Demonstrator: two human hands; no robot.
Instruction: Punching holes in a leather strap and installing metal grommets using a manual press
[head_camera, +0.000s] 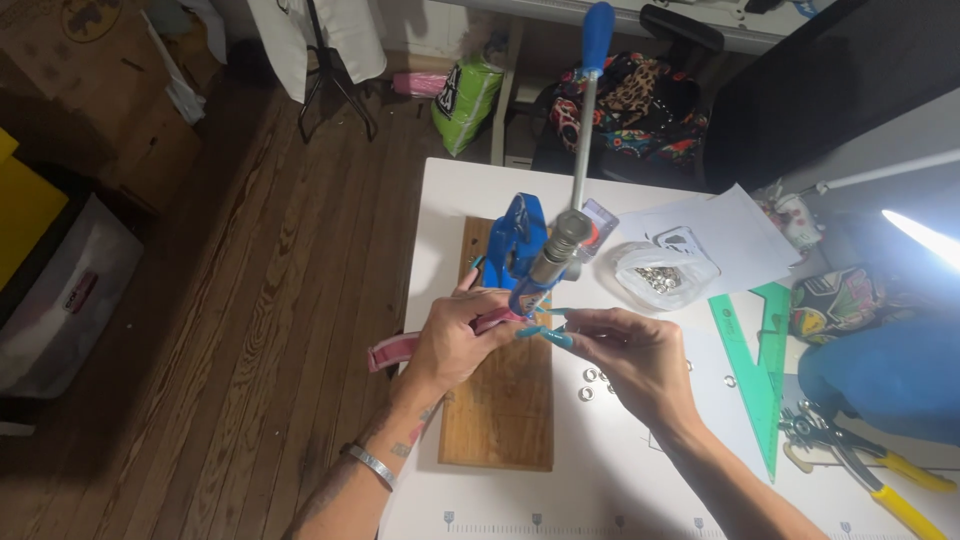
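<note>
**Seating the strap under the press die**

Holding the pink strap (400, 350) flat on the wooden board (500, 400), you are working at the centre of the frame with both hands right under the blue hand press (525, 245). Your left hand (455, 340) is curled over the strap, fingers closed down on it, pinning its end beneath the press head, while the loose end is trailing off the board's left edge toward the floor side of the picture. Your right hand (635, 360) is coming in from the right with the fingertips pinched together close to the die; whether a small fitting is sitting between them I cannot tell, since the long turquoise nails are covering that spot.

To do this well, in my judgement, you are wanting the strap lying square and unwrinkled, its hole centred on the die, and every fingertip drawn clear before the lever moves.

Just beside your right hand, a few loose metal eyelets (590, 383) are lying on the white table (600, 480). Further up, a clear bag of eyelets (660, 275) is resting on a sheet of paper, right of the press. Toward the top of the frame, the press lever with its blue grip (597, 30) is standing raised, nobody touching it.
</note>
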